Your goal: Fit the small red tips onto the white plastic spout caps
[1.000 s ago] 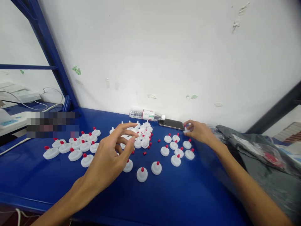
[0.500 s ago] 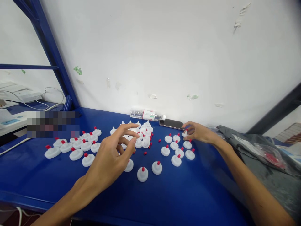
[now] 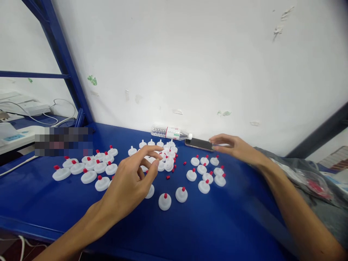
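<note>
My left hand (image 3: 136,172) hovers over the middle of the blue table, fingers curved and apart, holding nothing. Partly behind it is a cluster of white caps (image 3: 169,164), several without red tips. Small loose red pieces (image 3: 168,177) lie to the right of the cluster. My right hand (image 3: 231,146) is open above the right group of red-tipped white caps (image 3: 214,161), close to the phone's right end. Two more red-tipped caps (image 3: 165,201) stand near the front. Another group of red-tipped caps (image 3: 88,176) stands on the left.
A clear plastic bottle (image 3: 172,133) lies by the wall, beside a dark phone (image 3: 199,144). Grey plastic bags (image 3: 304,181) lie at the right. Blue frame posts (image 3: 63,61) rise at the left, with a white power strip (image 3: 25,136) and cables nearby.
My right hand has let go of a red-tipped cap, which now stands in the right group, and has lifted slightly. My left hand has hardly moved.
</note>
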A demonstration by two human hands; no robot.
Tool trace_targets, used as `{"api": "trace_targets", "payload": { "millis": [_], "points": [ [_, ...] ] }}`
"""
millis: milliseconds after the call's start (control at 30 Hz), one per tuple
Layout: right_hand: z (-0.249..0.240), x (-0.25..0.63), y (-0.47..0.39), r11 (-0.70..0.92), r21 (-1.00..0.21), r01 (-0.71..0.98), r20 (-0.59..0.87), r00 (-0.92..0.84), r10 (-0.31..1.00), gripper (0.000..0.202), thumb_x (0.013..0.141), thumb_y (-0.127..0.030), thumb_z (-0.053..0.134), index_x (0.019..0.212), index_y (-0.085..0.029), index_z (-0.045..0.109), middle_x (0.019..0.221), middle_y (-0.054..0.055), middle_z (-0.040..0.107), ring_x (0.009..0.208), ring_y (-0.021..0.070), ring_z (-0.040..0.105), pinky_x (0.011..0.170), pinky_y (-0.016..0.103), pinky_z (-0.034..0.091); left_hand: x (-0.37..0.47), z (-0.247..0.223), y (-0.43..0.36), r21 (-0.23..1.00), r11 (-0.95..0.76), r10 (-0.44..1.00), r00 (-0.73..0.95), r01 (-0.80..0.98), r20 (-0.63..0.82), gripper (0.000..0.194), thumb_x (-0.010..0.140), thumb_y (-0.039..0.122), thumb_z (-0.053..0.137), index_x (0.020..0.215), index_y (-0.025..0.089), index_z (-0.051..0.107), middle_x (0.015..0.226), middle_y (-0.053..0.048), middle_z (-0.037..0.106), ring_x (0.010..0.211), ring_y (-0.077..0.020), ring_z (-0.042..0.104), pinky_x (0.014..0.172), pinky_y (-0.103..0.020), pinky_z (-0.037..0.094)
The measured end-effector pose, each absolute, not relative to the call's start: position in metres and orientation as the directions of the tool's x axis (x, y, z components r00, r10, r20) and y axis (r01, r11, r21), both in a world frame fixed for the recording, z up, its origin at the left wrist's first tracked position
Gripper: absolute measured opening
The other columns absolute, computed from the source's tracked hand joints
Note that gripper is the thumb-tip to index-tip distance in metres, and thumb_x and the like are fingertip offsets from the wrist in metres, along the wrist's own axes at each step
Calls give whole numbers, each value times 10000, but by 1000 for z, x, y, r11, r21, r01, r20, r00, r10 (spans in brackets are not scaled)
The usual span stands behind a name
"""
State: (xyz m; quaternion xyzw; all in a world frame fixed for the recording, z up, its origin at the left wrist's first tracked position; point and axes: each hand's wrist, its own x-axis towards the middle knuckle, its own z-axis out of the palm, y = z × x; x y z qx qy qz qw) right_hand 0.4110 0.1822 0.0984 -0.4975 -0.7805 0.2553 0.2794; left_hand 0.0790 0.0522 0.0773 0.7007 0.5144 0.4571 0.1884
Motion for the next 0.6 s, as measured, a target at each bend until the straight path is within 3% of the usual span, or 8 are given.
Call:
{"api": "trace_targets", "payload": {
  "millis": [100, 200, 300, 400, 600],
  "points": [
    [95, 360, 163, 565, -500, 657, 451, -360, 817, 259, 955, -440, 604, 1051, -241, 738, 1121, 71, 752, 1054, 272, 683, 953, 482, 517, 78, 76, 53, 685, -393, 884, 46, 613, 466, 196, 1003, 386, 532, 1125, 290, 651, 948, 10, 681, 573, -102, 581, 475, -232, 458],
    [82, 314, 142, 710, -272, 649, 469, -555, 687, 262, 985, -397, 599, 1153, -240, 725, 1094, 76, 758, 1077, 281, 650, 967, 496, 472, 78, 74, 55, 632, -396, 869, 49, 666, 493, 191, 1000, 378, 536, 1091, 279, 672, 846, 25, 662, 469, -82, 487, 481, -253, 443],
    [69, 290, 130, 747, -58, 663, 430, -658, 618, 269, 998, -346, 599, 1202, -214, 712, 1078, 99, 756, 1065, 298, 626, 966, 508, 438, 77, 72, 58, 597, -414, 855, 68, 688, 515, 195, 1003, 356, 524, 1085, 266, 676, 928, 3, 686, 585, -112, 592, 537, -265, 469],
    [62, 285, 127, 759, 1, 651, 363, -707, 607, 238, 1004, -279, 594, 1199, -207, 711, 1043, 90, 756, 1044, 285, 627, 967, 484, 429, 76, 69, 59, 574, -429, 847, 89, 697, 524, 192, 1003, 329, 515, 1084, 255, 672, 1016, -14, 695, 740, -154, 665, 580, -276, 480],
    [56, 282, 130, 735, 8, 678, 363, -687, 630, 131, 975, -193, 625, 1058, -190, 727, 974, 86, 756, 987, 278, 647, 953, 469, 421, 76, 70, 58, 563, -448, 843, 118, 695, 525, 199, 1007, 306, 498, 1084, 245, 671, 1066, -26, 695, 758, -151, 646, 583, -267, 478]
  ]
}}
